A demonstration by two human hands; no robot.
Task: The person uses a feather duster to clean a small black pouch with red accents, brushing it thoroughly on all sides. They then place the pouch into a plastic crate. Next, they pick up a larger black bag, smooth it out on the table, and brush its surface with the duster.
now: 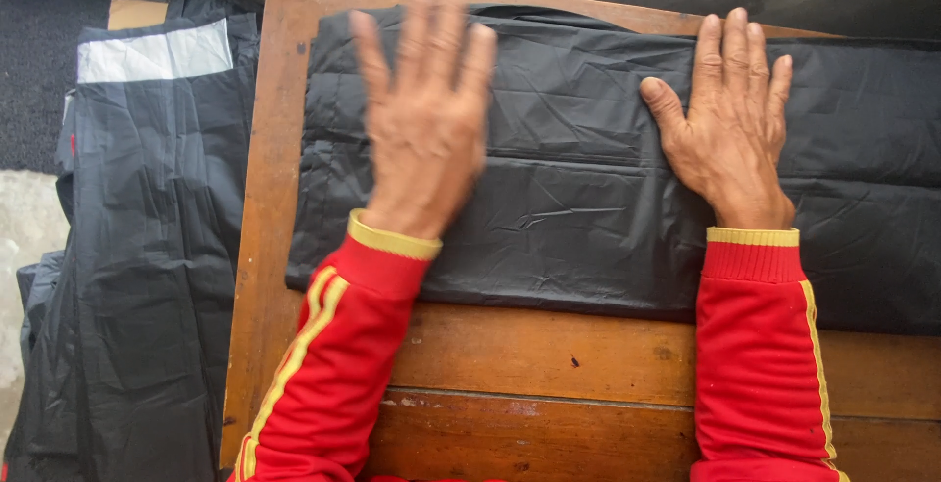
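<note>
At the far left, a heap of black garments [137, 247] with a grey reflective strip [155, 53] hung beside the wooden table [549, 364]. On the table lay a folded black garment [578, 227], already a flat rectangle. The left hand [423, 129], blurred, pressed on it with fingers spread, gripping nothing. The right hand [730, 134] lay flat too, open-palmed. Folding looked largely done; smoothing seemed left.

Both hands, left hand [423, 119] and right hand [730, 129], lie flat, fingers spread, on the folded black garment [578, 198] atop the wooden table [549, 364].
</note>
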